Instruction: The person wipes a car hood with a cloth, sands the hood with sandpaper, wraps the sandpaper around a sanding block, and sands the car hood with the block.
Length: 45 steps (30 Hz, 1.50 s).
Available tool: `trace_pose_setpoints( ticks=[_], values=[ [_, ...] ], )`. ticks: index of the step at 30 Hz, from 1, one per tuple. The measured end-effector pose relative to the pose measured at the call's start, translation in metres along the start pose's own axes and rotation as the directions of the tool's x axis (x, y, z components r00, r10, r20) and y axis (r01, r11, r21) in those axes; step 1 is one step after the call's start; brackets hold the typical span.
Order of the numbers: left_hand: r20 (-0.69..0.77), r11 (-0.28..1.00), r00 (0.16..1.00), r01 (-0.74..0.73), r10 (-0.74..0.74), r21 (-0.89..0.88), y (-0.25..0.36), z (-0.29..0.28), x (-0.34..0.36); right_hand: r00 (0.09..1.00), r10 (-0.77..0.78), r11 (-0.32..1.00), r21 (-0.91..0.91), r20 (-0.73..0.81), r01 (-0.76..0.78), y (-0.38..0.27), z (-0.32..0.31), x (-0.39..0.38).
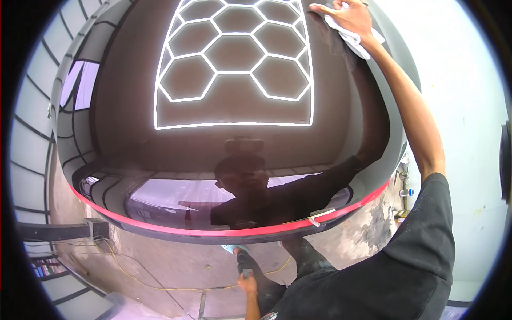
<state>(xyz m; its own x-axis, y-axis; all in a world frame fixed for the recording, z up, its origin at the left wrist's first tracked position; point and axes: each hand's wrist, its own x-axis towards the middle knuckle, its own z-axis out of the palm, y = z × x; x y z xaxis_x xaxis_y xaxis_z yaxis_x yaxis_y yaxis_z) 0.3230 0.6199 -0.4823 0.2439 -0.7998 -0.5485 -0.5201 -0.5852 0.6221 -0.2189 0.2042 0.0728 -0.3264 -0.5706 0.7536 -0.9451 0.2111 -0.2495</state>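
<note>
Currently your half-curled right hand point(352, 19) is gripping a white cloth point(348, 37) at the right of a dark glossy panel point(234, 114), where trapped grit could be causing scratches; your left hand point(248, 285) is clasping a grey object point(247, 273).

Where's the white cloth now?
Head view, upper right: the white cloth is under the right hand, on the right side of the glossy dark panel.

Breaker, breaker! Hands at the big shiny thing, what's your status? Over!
Right hand with white cloth, far right of dark glossy panel. Left hand low, holding small grey object. Red strip along near edge, well away from cloth.
</note>
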Motion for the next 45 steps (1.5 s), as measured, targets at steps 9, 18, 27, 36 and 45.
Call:
trace_pose_setpoints(
  ticks=[9,18,27,36,45],
  values=[
    [-0.199,0.998,0.978,0.055,-0.060,-0.033,-0.030,0.006,0.011,0.986,0.105,0.994,-0.021,0.133,-0.103,-0.037,0.003,0.007],
    [-0.009,0.976,0.981,0.193,-0.195,-0.097,-0.026,0.004,0.018,0.980,0.056,0.998,-0.003,0.189,-0.057,-0.073,0.019,0.020],
    [0.007,0.990,0.992,0.125,-0.125,-0.069,-0.014,0.001,0.012,0.946,0.063,0.983,0.143,0.317,-0.113,-0.103,0.015,0.012],
    [0.037,0.994,0.994,0.101,-0.100,-0.046,-0.034,0.011,0.024,0.756,-0.352,0.928,0.307,0.552,0.209,-0.090,-0.044,-0.046],
    [0.036,0.968,0.974,0.225,-0.223,-0.113,-0.021,0.000,0.025,0.888,-0.290,0.877,0.471,0.356,0.098,-0.039,-0.058,-0.076]
  ],
)
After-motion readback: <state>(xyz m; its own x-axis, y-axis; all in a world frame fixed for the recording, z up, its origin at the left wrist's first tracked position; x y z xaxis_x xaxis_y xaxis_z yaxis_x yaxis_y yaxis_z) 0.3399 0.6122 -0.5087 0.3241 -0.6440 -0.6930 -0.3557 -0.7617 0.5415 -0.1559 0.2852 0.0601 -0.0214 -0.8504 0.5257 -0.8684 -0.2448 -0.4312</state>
